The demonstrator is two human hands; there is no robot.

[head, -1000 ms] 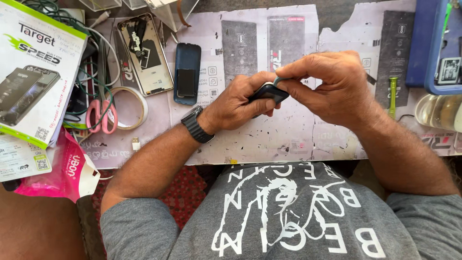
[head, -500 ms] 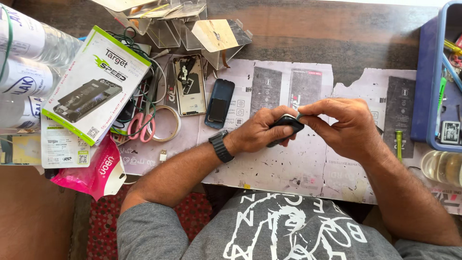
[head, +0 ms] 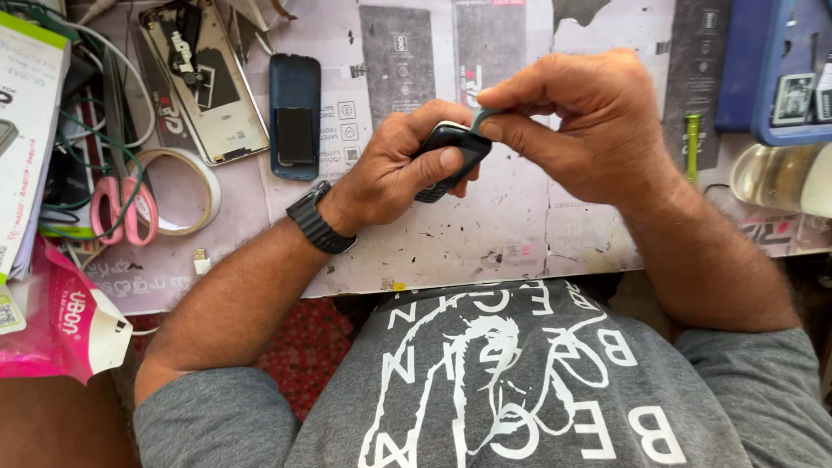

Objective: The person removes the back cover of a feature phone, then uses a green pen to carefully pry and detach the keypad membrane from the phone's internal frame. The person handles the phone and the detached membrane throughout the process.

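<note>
While left hand [head: 394, 169] is cradling small dark phone [head: 451, 156] above paper-covered worktable [head: 485, 234], thumb is pressing across its face, likely steadying it for prying. Right hand [head: 581, 121] is pinching thin teal pick [head: 485, 115] between thumb and forefinger, tip meeting phone's upper corner. Phone is lying tilted, long axis running lower-left to upper-right, top end pointing toward right hand. Blue phone shell [head: 295, 117] is lying flat just beyond left wrist; pink scissors [head: 121, 208] and tape ring [head: 178, 186] are sitting well left.

Pink scissors [head: 121, 208] lie beside a tape roll [head: 178, 192] and blue phone cover [head: 295, 117].
</note>
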